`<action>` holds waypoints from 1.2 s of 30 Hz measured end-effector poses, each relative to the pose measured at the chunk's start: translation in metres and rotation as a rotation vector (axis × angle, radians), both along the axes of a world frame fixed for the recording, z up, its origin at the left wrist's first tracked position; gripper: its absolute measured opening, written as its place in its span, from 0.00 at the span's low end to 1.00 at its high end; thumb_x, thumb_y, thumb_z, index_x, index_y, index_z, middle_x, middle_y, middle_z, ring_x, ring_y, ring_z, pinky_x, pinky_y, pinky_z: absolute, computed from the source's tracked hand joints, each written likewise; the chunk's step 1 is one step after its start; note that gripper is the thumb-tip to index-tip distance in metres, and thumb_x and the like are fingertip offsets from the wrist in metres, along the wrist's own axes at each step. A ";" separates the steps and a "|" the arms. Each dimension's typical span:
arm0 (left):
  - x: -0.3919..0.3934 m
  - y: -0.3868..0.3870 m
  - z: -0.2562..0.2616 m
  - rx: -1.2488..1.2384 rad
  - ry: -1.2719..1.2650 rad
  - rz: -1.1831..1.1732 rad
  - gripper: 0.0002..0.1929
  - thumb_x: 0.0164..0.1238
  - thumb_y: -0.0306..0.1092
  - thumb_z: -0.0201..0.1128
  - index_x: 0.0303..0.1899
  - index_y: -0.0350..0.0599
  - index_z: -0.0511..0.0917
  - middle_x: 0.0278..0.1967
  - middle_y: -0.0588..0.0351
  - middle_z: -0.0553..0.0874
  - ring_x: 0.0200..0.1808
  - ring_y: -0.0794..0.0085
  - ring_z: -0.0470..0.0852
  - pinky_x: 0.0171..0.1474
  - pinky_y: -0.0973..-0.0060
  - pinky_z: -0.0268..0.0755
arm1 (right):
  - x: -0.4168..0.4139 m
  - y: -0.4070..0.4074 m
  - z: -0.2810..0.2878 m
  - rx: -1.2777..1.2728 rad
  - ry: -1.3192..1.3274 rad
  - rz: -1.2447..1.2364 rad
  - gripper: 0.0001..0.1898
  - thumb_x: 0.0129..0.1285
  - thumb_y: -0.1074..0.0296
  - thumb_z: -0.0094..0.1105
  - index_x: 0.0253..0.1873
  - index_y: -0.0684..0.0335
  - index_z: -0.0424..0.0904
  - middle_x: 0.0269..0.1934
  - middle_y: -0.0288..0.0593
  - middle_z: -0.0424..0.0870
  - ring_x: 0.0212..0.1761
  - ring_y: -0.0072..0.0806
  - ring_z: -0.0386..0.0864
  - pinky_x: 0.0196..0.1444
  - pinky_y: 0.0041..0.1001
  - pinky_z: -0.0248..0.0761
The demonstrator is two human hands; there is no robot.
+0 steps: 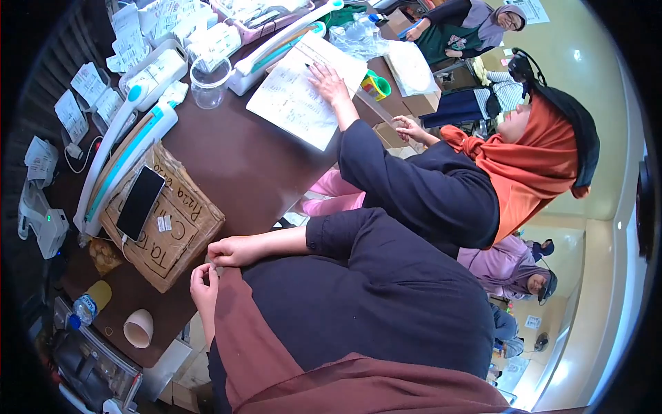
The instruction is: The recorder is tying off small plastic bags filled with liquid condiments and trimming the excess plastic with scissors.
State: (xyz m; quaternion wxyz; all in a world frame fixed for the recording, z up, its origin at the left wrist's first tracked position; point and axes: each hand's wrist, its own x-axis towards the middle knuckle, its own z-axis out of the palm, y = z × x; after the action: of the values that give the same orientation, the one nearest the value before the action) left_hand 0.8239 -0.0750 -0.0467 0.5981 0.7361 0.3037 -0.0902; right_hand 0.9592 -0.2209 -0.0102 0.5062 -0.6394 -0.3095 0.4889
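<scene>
My right hand (232, 251) is held low in front of my body, beside the near edge of a brown cardboard box (181, 253) that bears handwriting. Just below it in the picture is my left hand (205, 285), fingers bent, its fingertips close to those of the right. Both meet at the edge of my maroon headscarf (235, 305). Something small and pale may sit between the fingertips, but it is too small to make out. On the box lies a dark-screened smartphone (140, 203) with a white cable plugged in, next to small white labels (164, 223).
Impulse sealers (132, 165) stand on the brown table (232, 171). A co-worker's hand (331, 85) rests on an open notebook (305, 98). Around are a clear plastic jar (210, 85), paper slips (89, 84), a barcode scanner (44, 222), a cup (138, 328) and a bottle (85, 308).
</scene>
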 end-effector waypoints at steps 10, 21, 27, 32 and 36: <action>-0.008 0.039 -0.021 -0.187 0.074 -0.034 0.07 0.66 0.31 0.64 0.37 0.36 0.80 0.28 0.62 0.81 0.29 0.83 0.75 0.35 0.81 0.69 | 0.005 0.020 -0.010 0.043 -0.111 0.099 0.09 0.68 0.64 0.53 0.43 0.65 0.74 0.32 0.47 0.80 0.35 0.35 0.78 0.38 0.35 0.70; -0.025 0.043 -0.037 -0.511 0.009 0.127 0.02 0.68 0.27 0.60 0.38 0.41 0.77 0.32 0.68 0.77 0.32 0.86 0.72 0.37 0.86 0.66 | 0.000 0.023 -0.010 0.009 -0.155 0.168 0.09 0.68 0.64 0.51 0.45 0.64 0.75 0.36 0.47 0.81 0.39 0.36 0.79 0.42 0.34 0.71; -0.031 0.043 -0.038 -0.463 -0.255 0.079 0.02 0.72 0.28 0.51 0.37 0.44 0.68 0.23 0.52 0.76 0.21 0.72 0.75 0.22 0.77 0.68 | 0.002 0.024 -0.001 -0.014 -0.114 0.128 0.10 0.69 0.64 0.51 0.46 0.64 0.75 0.38 0.48 0.81 0.41 0.36 0.79 0.44 0.35 0.71; -0.019 0.042 -0.016 -0.491 -0.067 0.234 0.02 0.70 0.29 0.58 0.39 0.43 0.75 0.34 0.67 0.75 0.34 0.85 0.70 0.40 0.86 0.64 | 0.004 0.027 0.001 0.051 -0.182 0.184 0.10 0.69 0.64 0.52 0.44 0.65 0.74 0.35 0.49 0.79 0.39 0.39 0.78 0.42 0.36 0.70; -0.013 0.038 -0.012 -0.429 -0.060 0.236 0.02 0.70 0.28 0.58 0.39 0.42 0.75 0.33 0.67 0.75 0.33 0.85 0.69 0.39 0.86 0.64 | 0.005 0.031 0.000 0.104 -0.242 0.211 0.10 0.68 0.64 0.52 0.43 0.65 0.74 0.34 0.50 0.79 0.38 0.40 0.79 0.41 0.36 0.70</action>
State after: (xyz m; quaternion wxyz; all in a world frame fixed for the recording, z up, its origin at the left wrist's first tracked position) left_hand 0.8111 -0.0367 -0.0590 0.7559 0.5541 0.3433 -0.0603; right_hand 0.9646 -0.1901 -0.0102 0.4435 -0.6307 -0.4584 0.4420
